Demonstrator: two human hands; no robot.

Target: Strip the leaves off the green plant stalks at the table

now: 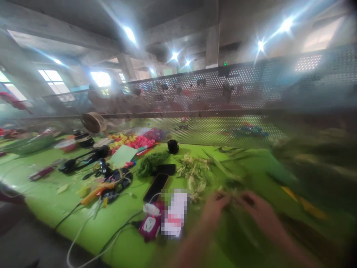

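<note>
At the lower right, my left hand and my right hand are close together above the green tabletop. Both have their fingers drawn together in a pinch. Between them is something thin and pale green, too blurred to name. Left of my hands lies a loose heap of pale, leaf-like pieces. Several long thin stalks stretch behind them. Nearer me is a lit phone with its screen pixelated, beside a purple charging block with a face pattern.
Two dark phones lie by a green stringy bundle. A black mug stands behind. Leftward are an orange-yellow corded tool, pink and yellow pieces and trailing white cables. A perforated partition borders the back.
</note>
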